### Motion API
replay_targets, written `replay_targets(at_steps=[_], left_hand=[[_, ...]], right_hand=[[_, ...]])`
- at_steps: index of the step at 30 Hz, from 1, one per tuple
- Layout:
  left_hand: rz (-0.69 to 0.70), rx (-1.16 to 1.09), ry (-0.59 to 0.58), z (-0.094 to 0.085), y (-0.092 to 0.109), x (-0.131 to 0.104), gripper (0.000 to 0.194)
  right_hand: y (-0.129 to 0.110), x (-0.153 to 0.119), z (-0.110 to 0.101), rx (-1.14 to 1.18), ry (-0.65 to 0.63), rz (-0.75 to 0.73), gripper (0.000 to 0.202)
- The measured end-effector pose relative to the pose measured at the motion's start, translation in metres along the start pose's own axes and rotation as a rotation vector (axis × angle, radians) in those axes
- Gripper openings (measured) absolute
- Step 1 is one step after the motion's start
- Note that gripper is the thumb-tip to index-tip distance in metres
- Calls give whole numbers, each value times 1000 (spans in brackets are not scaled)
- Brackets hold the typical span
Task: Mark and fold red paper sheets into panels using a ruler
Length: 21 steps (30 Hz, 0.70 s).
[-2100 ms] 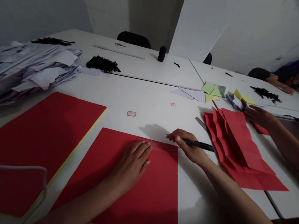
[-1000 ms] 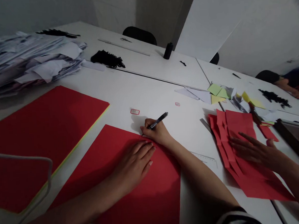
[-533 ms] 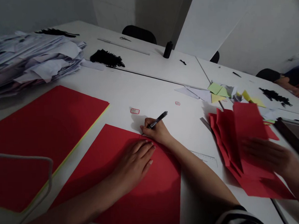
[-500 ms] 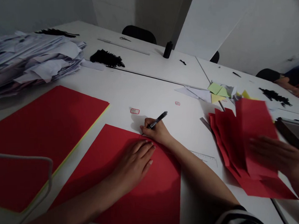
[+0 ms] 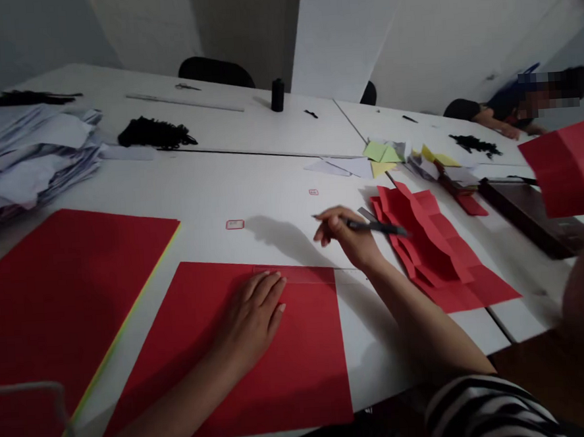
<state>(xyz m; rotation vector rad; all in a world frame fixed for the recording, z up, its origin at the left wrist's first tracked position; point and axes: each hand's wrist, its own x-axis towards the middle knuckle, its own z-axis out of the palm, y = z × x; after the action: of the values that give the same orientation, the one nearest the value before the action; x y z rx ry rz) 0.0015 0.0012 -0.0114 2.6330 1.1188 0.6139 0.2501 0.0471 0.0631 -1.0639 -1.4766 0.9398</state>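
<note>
My left hand (image 5: 253, 313) lies flat with fingers stretched out on a red sheet of paper (image 5: 301, 363). Its fingertips touch a clear ruler (image 5: 312, 275) that lies along the sheet's far edge and reaches past its right corner. My right hand (image 5: 355, 241) is raised off the sheet, its fingers closed around a dark pen (image 5: 384, 228). The pen points away to the right, toward folded red paper (image 5: 437, 249). A small red-framed label (image 5: 235, 224) lies beyond the sheet, and a second label (image 5: 313, 192) farther back.
At left lie a red stack with a yellow edge (image 5: 103, 289) and piled white papers (image 5: 31, 155). Black cord (image 5: 155, 133), a dark bottle-like cylinder (image 5: 277, 95) and sticky notes (image 5: 381, 152) are farther back. At right are a dark tray (image 5: 534, 220) and raised red paper (image 5: 570, 168). Another person sits at far right.
My right hand has lifted off the sheet's far edge and moved right with the pen. The ruler now lies across that edge. At right, another person's hand has left the folded red paper.
</note>
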Motion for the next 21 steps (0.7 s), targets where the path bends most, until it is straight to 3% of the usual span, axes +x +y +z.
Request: replay_targets(at_steps=[3, 6, 15, 21], left_hand=[[3, -15, 8, 0, -2, 1, 39], [-7, -26, 8, 0, 3, 3, 38], [-31, -144, -19, 7, 58, 14, 43], [-37, -73, -25, -13, 41, -8, 33]], right_hand=[[9, -41, -12, -316, -123, -35, 23], [20, -62, -16, -489, -245, -138, 22], [18, -70, -12, -530, -441, -242, 33], [27, -77, -18, -565, -456, -234, 40]])
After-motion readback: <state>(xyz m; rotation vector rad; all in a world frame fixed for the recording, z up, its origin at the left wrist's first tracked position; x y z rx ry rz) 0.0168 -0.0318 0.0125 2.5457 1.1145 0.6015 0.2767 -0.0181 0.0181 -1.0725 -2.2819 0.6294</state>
